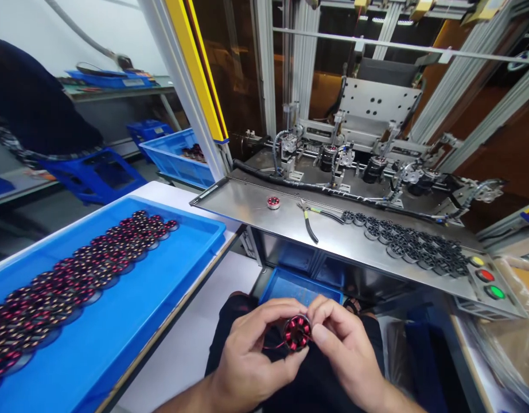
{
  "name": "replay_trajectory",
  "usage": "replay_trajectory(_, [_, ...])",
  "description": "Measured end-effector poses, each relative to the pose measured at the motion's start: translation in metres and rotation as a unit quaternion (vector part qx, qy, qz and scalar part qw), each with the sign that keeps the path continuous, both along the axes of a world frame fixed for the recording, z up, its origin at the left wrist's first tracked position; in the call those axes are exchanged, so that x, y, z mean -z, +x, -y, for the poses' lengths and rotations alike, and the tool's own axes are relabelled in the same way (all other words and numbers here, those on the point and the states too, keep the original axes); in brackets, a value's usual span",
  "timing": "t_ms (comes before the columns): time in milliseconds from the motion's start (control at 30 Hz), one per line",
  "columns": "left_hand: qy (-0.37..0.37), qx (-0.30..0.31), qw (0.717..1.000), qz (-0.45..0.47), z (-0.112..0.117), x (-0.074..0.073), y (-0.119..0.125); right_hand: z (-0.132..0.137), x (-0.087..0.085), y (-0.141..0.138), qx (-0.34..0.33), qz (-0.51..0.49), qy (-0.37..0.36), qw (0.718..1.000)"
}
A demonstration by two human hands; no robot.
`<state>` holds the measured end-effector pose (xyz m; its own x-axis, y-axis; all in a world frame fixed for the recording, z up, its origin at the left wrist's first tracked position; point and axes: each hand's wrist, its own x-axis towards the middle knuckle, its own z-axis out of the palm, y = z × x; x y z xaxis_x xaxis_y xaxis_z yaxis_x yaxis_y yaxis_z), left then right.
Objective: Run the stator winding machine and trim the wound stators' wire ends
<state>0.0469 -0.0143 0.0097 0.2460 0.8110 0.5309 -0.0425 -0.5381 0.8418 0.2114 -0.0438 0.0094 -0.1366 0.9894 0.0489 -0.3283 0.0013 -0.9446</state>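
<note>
A round motor stator (297, 332) wound with red wire is held above my lap, its face turned up toward me. My left hand (258, 344) grips its rim between thumb and fingers. A thin red wire end sticks out at the stator's left side. At its right edge, the thumb and index finger of my right hand (339, 338) are pinched together; what lies between those fingertips is too small to make out. On the metal ledge ahead are another wound stator (273, 203) and pliers (310, 218) with dark and yellow-green handles.
Many wound stators (96, 258) fill part of a blue tray (178, 275) at left. Dark unwound cores (411, 244) crowd the ledge's right side, near push buttons (486, 276). Behind stands a winding machine (372, 115). A person (36, 109) sits at far left.
</note>
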Motion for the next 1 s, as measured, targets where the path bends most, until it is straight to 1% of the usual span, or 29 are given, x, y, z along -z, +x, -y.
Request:
replay_trajectory(67, [-0.018, -0.004, 1.000, 0.009, 0.000, 0.000, 0.000, 0.002, 0.003, -0.006, 0.021, -0.039, -0.042, 0.998])
replay_trajectory(167, [-0.079, -0.006, 0.996, 0.046, 0.000, -0.002, 0.002, 0.005, 0.008, -0.016, 0.054, -0.087, -0.118, 0.988])
replay_trajectory(233, [-0.109, 0.001, 0.991, 0.071, 0.000, -0.004, 0.002, 0.007, 0.013, -0.018, 0.057, -0.097, -0.157, 0.981])
replay_trajectory(267, [-0.114, 0.005, 0.990, 0.078, 0.000, -0.004, 0.002, 0.008, 0.015, -0.017, 0.060, -0.091, -0.167, 0.980])
replay_trajectory(300, [-0.115, 0.009, 0.990, 0.080, -0.001, -0.005, 0.001, 0.010, 0.018, -0.015, 0.071, -0.076, -0.161, 0.982])
replay_trajectory(333, [-0.112, 0.015, 0.991, 0.077, -0.002, -0.004, 0.000, 0.012, 0.019, -0.012, 0.090, -0.048, -0.135, 0.986])
replay_trajectory(367, [-0.110, 0.020, 0.991, 0.073, -0.002, -0.004, -0.001, 0.013, 0.020, -0.008, 0.117, -0.008, -0.084, 0.990])
replay_trajectory(400, [-0.110, 0.026, 0.991, 0.068, -0.003, -0.002, -0.002, 0.015, 0.019, -0.003, 0.150, 0.045, -0.009, 0.988])
replay_trajectory(433, [-0.112, 0.035, 0.991, 0.065, -0.003, -0.001, -0.004, 0.016, 0.017, 0.002, 0.182, 0.108, 0.079, 0.974])
replay_trajectory(467, [-0.117, 0.045, 0.990, 0.065, -0.003, 0.001, -0.005, 0.017, 0.013, 0.007, 0.201, 0.174, 0.165, 0.950])
replay_trajectory(500, [-0.126, 0.057, 0.988, 0.067, -0.003, 0.003, -0.006, 0.017, 0.009, 0.011, 0.205, 0.238, 0.234, 0.920])
replay_trajectory(533, [-0.140, 0.070, 0.985, 0.069, -0.002, 0.004, -0.006, 0.016, 0.004, 0.015, 0.198, 0.289, 0.283, 0.893])
replay_trajectory(567, [-0.155, 0.083, 0.982, 0.072, -0.001, 0.005, -0.007, 0.015, -0.001, 0.019, 0.184, 0.327, 0.313, 0.873])
replay_trajectory(600, [-0.170, 0.095, 0.978, 0.076, 0.000, 0.006, -0.007, 0.013, -0.006, 0.021, 0.163, 0.354, 0.327, 0.861])
replay_trajectory(667, [-0.198, 0.116, 0.970, 0.084, 0.001, 0.007, -0.007, 0.008, -0.012, 0.025, 0.122, 0.381, 0.341, 0.851])
replay_trajectory(733, [-0.215, 0.133, 0.963, 0.095, 0.002, 0.007, -0.007, 0.005, -0.015, 0.025, 0.100, 0.383, 0.346, 0.851])
replay_trajectory(833, [-0.236, 0.153, 0.953, 0.113, 0.002, 0.006, -0.007, 0.004, -0.016, 0.021, 0.101, 0.358, 0.335, 0.866])
replay_trajectory(933, [-0.257, 0.165, 0.945, 0.118, 0.001, 0.003, -0.006, 0.005, -0.018, 0.012, 0.116, 0.314, 0.285, 0.898])
replay_trajectory(1000, [-0.255, 0.152, 0.950, 0.101, 0.002, 0.000, -0.005, 0.005, -0.019, 0.008, 0.115, 0.280, 0.221, 0.927])
